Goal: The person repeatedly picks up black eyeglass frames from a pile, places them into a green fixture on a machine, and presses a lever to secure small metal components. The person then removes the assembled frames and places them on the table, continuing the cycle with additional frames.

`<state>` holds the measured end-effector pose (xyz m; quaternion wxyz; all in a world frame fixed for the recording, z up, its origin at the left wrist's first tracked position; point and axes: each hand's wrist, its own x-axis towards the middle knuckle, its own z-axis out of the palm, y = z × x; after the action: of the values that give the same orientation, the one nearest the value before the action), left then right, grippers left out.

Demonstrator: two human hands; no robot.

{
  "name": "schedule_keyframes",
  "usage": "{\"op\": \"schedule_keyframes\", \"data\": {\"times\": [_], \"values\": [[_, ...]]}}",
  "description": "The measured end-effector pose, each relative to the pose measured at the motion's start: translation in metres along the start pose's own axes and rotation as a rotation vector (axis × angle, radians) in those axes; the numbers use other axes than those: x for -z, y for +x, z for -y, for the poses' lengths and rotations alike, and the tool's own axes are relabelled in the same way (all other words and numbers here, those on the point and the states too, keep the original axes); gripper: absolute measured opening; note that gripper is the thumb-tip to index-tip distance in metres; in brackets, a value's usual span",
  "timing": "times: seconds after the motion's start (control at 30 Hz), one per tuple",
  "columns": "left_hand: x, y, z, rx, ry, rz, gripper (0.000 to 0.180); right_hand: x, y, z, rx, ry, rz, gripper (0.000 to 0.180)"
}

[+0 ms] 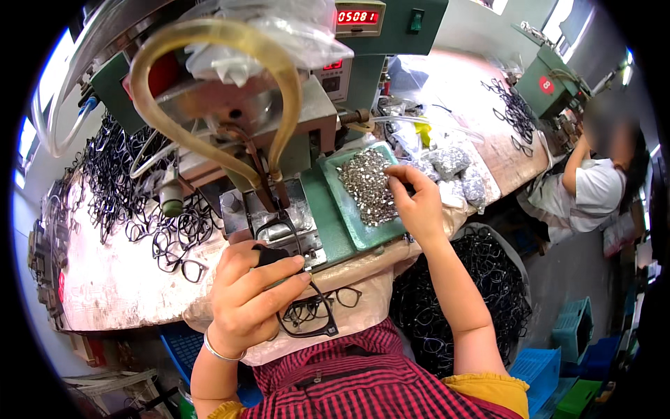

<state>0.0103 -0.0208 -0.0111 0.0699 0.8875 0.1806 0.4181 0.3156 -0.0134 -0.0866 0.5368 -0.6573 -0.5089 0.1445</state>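
My left hand (251, 297) has its fingers closed on a black eyeglass frame (331, 328), held at the near side of the bench machine (310, 126), just below its pair of downward-pointing metal prongs (280, 194). One rim hangs out toward me beyond my fingertips. My right hand (422, 209) is at the right side of a green tray (354, 239), thumb and forefinger brought narrowly together beside the heap of small metal pieces (368, 187); I cannot tell whether a piece is between them. More frames (347, 297) lie near me, behind the rim I hold. On the left of the workbench (132, 286) is a tangled pile of dark frames (115, 178); near right, below bench level, a large container (520, 269) is heaped with others. Far right, another person (593, 188) sits by a green machine (548, 80).
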Motion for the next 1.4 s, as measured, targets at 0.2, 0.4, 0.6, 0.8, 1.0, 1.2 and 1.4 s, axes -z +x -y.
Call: {"op": "schedule_keyframes", "data": {"times": [0.2, 0.4, 0.6, 0.8, 1.0, 1.2, 1.4], "values": [[0.001, -0.021, -0.013, 0.118, 0.090, -0.006, 0.024, -0.027, 0.014, 0.007, 0.218, -0.107, 0.000, 0.012], [0.106, -0.095, 0.048, 0.811, 0.411, -0.039, 0.035, 0.002, -0.034, -0.016, -0.045, 0.020, -0.004, 0.014], [0.054, -0.192, 0.123, 0.919, 0.400, 0.187, 0.035, -0.039, -0.019, 0.012, -0.005, 0.193, 0.045, 0.015], [0.055, -0.151, 0.122, 0.871, 0.245, 0.261, 0.027, -0.024, -0.020, 0.003, -0.043, 0.197, 0.084, 0.017], [0.074, -0.172, 0.093, 0.923, 0.581, -0.058, 0.017, 0.025, -0.065, -0.022, 0.114, -0.228, -0.226, 0.016], [0.041, -0.189, 0.114, 0.988, 0.552, 0.111, 0.021, -0.001, -0.064, 0.056, 0.191, 0.088, 0.019, 0.016], [0.049, -0.160, 0.099, 0.630, 0.986, -0.040, 0.018, -0.064, -0.022, 0.103, 0.146, 0.335, 0.209, 0.040]]}}
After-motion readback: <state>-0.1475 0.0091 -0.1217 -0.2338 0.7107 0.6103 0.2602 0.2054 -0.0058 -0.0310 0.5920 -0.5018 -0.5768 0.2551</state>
